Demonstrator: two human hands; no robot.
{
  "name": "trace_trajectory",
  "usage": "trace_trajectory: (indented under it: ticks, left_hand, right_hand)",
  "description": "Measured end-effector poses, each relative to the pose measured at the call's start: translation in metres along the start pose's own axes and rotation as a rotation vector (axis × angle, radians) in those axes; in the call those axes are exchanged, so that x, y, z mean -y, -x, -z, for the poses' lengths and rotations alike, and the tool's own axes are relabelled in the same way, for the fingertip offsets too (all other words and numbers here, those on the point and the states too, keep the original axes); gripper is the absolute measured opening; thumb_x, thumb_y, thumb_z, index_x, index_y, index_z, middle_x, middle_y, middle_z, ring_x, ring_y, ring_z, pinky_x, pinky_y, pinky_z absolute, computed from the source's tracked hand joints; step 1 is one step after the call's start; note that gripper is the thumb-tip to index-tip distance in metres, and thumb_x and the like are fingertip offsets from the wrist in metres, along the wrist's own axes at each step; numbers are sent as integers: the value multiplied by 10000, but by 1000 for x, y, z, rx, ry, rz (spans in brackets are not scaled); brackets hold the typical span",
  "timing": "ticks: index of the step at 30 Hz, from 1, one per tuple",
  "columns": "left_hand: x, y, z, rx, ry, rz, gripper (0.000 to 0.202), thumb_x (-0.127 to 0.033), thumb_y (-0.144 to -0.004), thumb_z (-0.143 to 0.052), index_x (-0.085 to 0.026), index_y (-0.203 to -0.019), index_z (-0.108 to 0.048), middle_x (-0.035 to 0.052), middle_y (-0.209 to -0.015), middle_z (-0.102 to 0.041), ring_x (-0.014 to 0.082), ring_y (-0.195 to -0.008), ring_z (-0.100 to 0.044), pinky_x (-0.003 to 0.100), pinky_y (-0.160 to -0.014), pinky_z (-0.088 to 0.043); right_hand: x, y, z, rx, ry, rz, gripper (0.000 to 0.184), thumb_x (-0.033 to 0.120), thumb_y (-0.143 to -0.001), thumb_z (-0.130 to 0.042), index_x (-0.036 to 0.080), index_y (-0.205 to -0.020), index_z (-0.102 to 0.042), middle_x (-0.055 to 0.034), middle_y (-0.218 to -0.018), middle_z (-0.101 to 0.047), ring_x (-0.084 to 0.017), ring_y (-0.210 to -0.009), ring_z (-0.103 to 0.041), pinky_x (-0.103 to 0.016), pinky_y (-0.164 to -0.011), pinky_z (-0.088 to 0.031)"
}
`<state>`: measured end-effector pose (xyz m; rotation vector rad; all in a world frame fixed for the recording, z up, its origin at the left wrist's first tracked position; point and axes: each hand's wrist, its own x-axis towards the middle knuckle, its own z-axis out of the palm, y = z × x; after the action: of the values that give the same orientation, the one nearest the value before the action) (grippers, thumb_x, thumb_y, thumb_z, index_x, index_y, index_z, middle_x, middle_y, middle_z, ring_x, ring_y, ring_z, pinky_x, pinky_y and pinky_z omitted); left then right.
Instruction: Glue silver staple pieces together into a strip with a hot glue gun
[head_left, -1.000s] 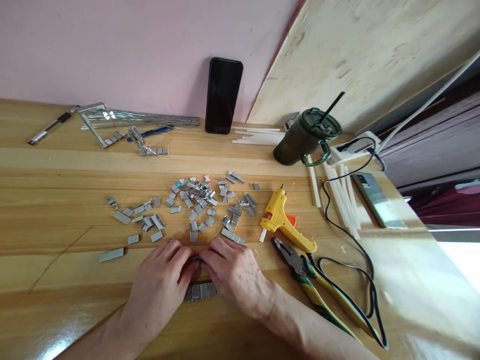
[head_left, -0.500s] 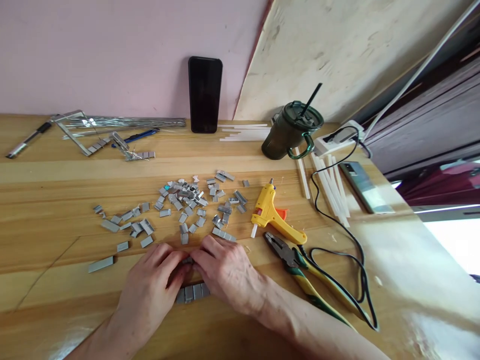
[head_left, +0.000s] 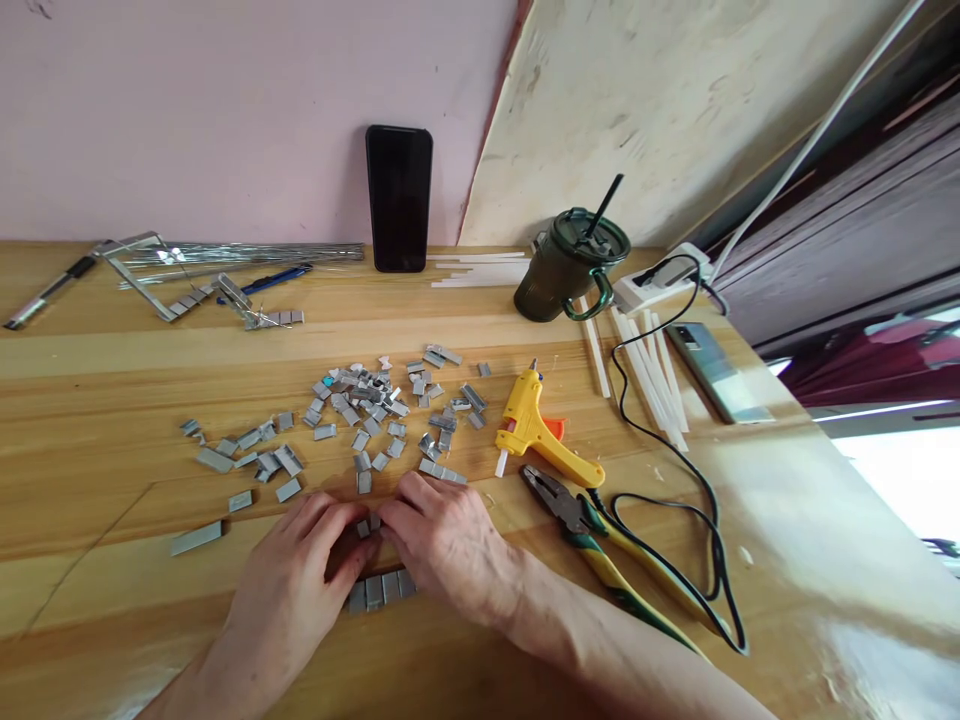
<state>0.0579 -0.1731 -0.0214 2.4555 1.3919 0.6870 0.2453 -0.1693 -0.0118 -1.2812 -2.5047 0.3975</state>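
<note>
My left hand [head_left: 300, 580] and my right hand [head_left: 442, 545] meet at the near edge of the wooden table [head_left: 112, 350]. Their fingertips pinch a small grey staple block [head_left: 365, 527] between them. Just below the fingers lies a short row of joined staple blocks [head_left: 379, 588]. Beyond the hands, several loose grey staple pieces [head_left: 375, 405] are scattered over the table. A longer staple strip [head_left: 196, 538] lies to the left of my left hand.
A yellow glue gun [head_left: 540, 430] and green-handled pliers [head_left: 592, 540] lie right of my hands, with a black cord [head_left: 705, 520] looping past. A dark green cup [head_left: 566, 265], glue sticks [head_left: 645, 375], two phones [head_left: 398, 197] [head_left: 712, 370], metal rods [head_left: 247, 252] and pens stand farther back.
The view has shifted, so everything sits a little further left. My hands stay together over the staple blocks, with the small block now showing between the fingertips.
</note>
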Motion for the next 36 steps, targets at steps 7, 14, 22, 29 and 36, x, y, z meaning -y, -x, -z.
trace_trajectory:
  ticks: [7,14,22,29,36]
  left_hand:
    - [2,1,1,-37,86,72,146,-223,-889,-494,-231,-823,-623,1,-754,-688,176,-669,-684,278,-621,-565]
    - [-5,2,14,-12,505,399,94,-280,-818,-607,-249,-882,-669,-21,-773,-764,153,-665,-740,187,-571,-599]
    - [-11,-3,22,-11,687,519,112,-336,-799,-666,-244,-858,-692,7,-785,-772,190,-712,-753,235,-623,-631]
    - [-13,-2,21,-57,790,512,194,-181,-764,-648,-332,-867,-713,-90,-752,-762,109,-667,-742,123,-609,-586]
    - [-18,5,20,69,960,542,136,-232,-827,-665,-324,-912,-716,-65,-775,-759,128,-723,-746,139,-655,-589]
  right_hand:
    - [-1,0,0,13,25,-23,86,135,-876,-594,185,-809,-615,-22,-802,-601,-159,-675,-572,-262,-555,-424]
    - [-2,-2,4,15,50,-56,107,157,-893,-591,179,-796,-628,-25,-786,-614,-154,-656,-579,-251,-538,-408]
    - [-1,-3,4,1,44,-84,95,167,-872,-613,186,-783,-642,-23,-766,-623,-163,-625,-584,-260,-511,-405]
    - [2,-1,8,-91,-184,-140,98,125,-867,-604,172,-847,-687,-16,-769,-657,-132,-656,-617,-215,-600,-471]
    - [10,-5,23,-44,-883,-392,136,62,-797,-670,173,-812,-746,27,-692,-612,-101,-633,-551,-184,-567,-420]
